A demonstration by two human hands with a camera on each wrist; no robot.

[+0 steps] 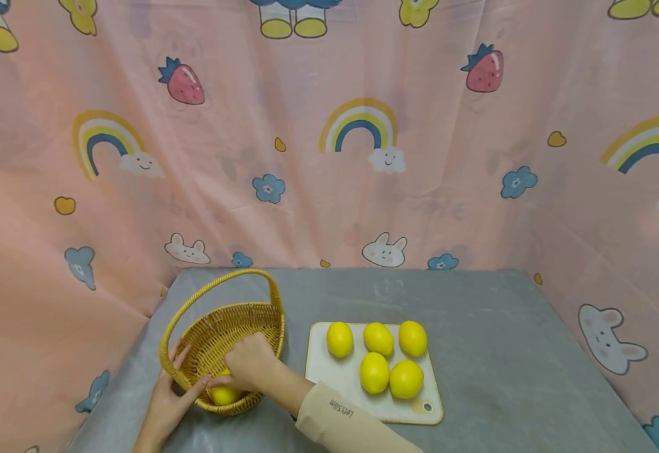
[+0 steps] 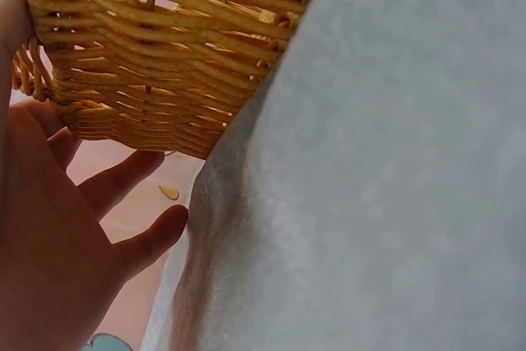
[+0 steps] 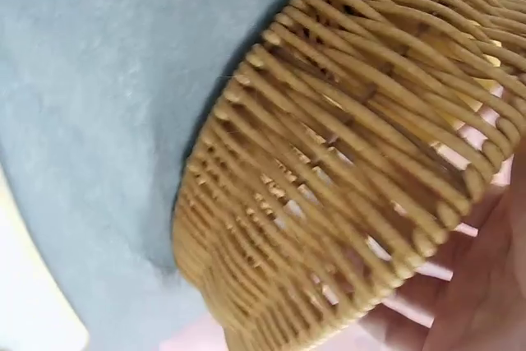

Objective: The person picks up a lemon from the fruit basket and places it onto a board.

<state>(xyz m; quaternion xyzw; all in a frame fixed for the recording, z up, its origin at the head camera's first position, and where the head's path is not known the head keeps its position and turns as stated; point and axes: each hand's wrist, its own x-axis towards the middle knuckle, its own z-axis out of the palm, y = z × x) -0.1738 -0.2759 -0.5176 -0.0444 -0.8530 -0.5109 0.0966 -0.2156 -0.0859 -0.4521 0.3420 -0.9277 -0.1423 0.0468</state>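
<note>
A woven basket (image 1: 224, 313) with a tall handle stands at the left of the table. My left hand (image 1: 166, 402) holds its near left rim; the left wrist view shows this hand's fingers (image 2: 123, 182) spread along the outside of the weave. Inside the basket's near end is a yellow lemon (image 1: 226, 395). My right hand (image 1: 253, 363) reaches over the right rim, its thumb across the lemon; its other fingertips are hidden in the head view. In the right wrist view the basket wall (image 3: 329, 170) partly covers the right hand (image 3: 477, 293).
Right of the basket lies a white cutting board (image 1: 329, 374) with several lemons (image 1: 375, 373) on it. The grey tabletop (image 1: 493, 352) extends to the right. A pink patterned curtain (image 1: 307, 220) hangs behind and at both sides.
</note>
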